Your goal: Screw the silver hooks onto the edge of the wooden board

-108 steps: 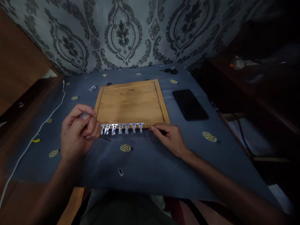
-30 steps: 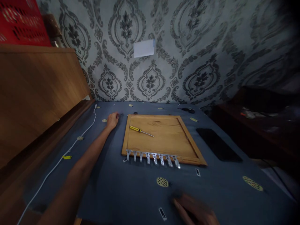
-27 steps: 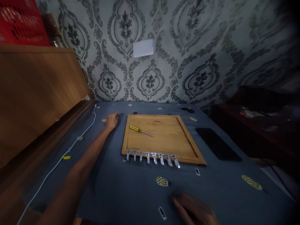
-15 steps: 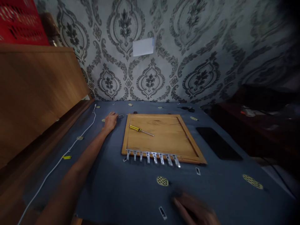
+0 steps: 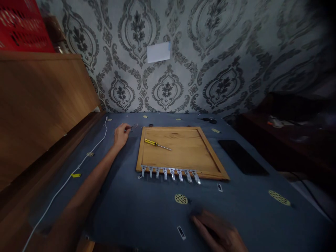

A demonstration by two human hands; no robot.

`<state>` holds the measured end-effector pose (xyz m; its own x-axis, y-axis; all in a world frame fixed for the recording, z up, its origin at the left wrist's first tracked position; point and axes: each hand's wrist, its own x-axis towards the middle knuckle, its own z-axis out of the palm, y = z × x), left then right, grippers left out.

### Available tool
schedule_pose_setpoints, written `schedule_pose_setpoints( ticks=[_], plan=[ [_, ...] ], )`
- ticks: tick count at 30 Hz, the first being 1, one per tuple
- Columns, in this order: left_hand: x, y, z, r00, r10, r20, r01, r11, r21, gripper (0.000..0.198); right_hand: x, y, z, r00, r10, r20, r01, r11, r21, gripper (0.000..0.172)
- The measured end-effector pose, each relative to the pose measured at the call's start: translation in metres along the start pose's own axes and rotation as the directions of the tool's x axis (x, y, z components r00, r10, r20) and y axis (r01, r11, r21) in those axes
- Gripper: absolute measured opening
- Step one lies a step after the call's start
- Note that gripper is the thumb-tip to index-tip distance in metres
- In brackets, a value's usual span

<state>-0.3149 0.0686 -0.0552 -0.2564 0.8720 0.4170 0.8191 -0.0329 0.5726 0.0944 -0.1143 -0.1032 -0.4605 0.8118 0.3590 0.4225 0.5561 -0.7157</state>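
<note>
My left hand [image 5: 121, 135] is pinched on a small thin metal loop [image 5: 134, 126], just left of the panel's far left corner. A framed wooden panel [image 5: 181, 150] lies flat on the blue cloth. On it rests a screwdriver [image 5: 151, 142] with a yellow and black handle, its shaft pointing right. Several silver metal clips [image 5: 172, 174] stand in a row along the panel's near edge, their ends hanging over it. Close to me, my right hand [image 5: 217, 231] rests low over the cloth with fingers curled together; dim light and blur hide anything in them.
A black flat slab [image 5: 243, 157] lies right of the panel, and a dark object [image 5: 210, 120] lies behind. A white cable [image 5: 65, 187] with a yellow tag [image 5: 76, 175] runs down the left side. A wooden cabinet [image 5: 44, 105] borders the left; a patterned wall [image 5: 168, 91] stands behind.
My left hand has lifted slightly from the cloth, raising the metal loop in its fingertips. My right hand has barely moved. The view has shifted a little.
</note>
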Motion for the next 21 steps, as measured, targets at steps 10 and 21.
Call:
schedule_pose_setpoints(
  ticks=[10, 21],
  plan=[
    [-0.119, 0.138, -0.036, 0.659, 0.363, 0.659, 0.086, 0.834, -0.546, 0.009, 0.000, -0.038, -0.017, 0.980, -0.096, -0.174, 0.068, 0.985, -0.161, 0.052],
    [-0.145, 0.198, -0.022, 0.160, 0.421, 0.893, 0.114, 0.891, -0.440, 0.014, -0.034, -0.054, -0.030, 0.985, -0.166, -0.048, 0.166, 0.986, -0.006, 0.030]
  ],
)
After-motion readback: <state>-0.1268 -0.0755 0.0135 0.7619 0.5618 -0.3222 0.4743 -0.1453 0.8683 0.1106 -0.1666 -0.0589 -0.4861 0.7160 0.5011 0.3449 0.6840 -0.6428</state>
